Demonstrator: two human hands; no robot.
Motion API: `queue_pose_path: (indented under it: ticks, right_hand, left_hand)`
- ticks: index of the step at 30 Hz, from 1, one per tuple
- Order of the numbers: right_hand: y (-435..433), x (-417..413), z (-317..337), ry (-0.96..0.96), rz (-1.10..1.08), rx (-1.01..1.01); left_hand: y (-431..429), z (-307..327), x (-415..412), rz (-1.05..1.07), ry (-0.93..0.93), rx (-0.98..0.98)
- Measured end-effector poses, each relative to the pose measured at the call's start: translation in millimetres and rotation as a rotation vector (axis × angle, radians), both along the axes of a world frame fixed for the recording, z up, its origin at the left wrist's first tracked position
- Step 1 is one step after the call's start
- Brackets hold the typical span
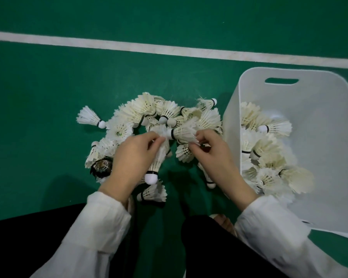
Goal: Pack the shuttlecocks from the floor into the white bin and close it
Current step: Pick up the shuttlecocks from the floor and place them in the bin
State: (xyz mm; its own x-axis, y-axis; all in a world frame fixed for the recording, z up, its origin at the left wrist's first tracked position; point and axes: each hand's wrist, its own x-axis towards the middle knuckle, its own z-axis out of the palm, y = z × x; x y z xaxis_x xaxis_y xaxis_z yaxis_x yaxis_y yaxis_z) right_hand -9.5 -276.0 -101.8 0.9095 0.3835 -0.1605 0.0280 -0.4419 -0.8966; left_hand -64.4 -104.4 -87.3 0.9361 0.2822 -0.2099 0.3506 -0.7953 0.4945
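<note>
A pile of shuttlecocks lies mid-frame on the green floor. The left hand grips one shuttlecock, cork down. The right hand pinches a second shuttlecock by its feathers. Hold softly, I think, then drop both in the white bin on the right.

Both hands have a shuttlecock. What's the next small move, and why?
Probably swing the right hand with its pinched shuttlecock over the white bin and let go: the bin stands open right beside that hand, partly filled. The left hand, gripping an upright shuttlecock, can follow.
</note>
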Motion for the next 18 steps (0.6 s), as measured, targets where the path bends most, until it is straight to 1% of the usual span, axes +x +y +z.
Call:
queue_pose_path:
  ticks: [3, 5, 7, 10, 13, 16, 18]
  right_hand:
    - [-12.7, 6.4, 21.4, 0.033, -0.122, 0.119]
    - [-31.0, 14.9, 37.7, -0.036, -0.239, 0.146]
    - [-57.0, 24.4, 50.8, -0.115, -0.378, 0.133]
    - [-95.7, 28.5, 56.9, -0.150, -0.493, -0.023]
    - [-120.9, 20.9, 45.4, -0.082, -0.503, -0.243]
    - [-128.8, 14.6, 26.2, -0.006, -0.432, -0.437]
    - [-128.6, 11.3, 17.8, 0.073, -0.293, -0.544]
  left_hand:
    - [-3.4, 15.7, 4.1, -0.005, -0.109, -0.007]
    - [-12.1, 25.0, 9.6, -0.030, -0.154, -0.019]
    - [-22.9, 31.9, 15.8, -0.064, -0.199, -0.043]
    - [-39.9, 40.3, 23.7, -0.126, -0.265, -0.091]
    - [-58.2, 44.6, 28.9, -0.183, -0.315, -0.113]
    - [-75.1, 47.0, 31.2, -0.239, -0.336, -0.151]
    - [-83.5, 48.8, 30.9, -0.275, -0.342, -0.162]
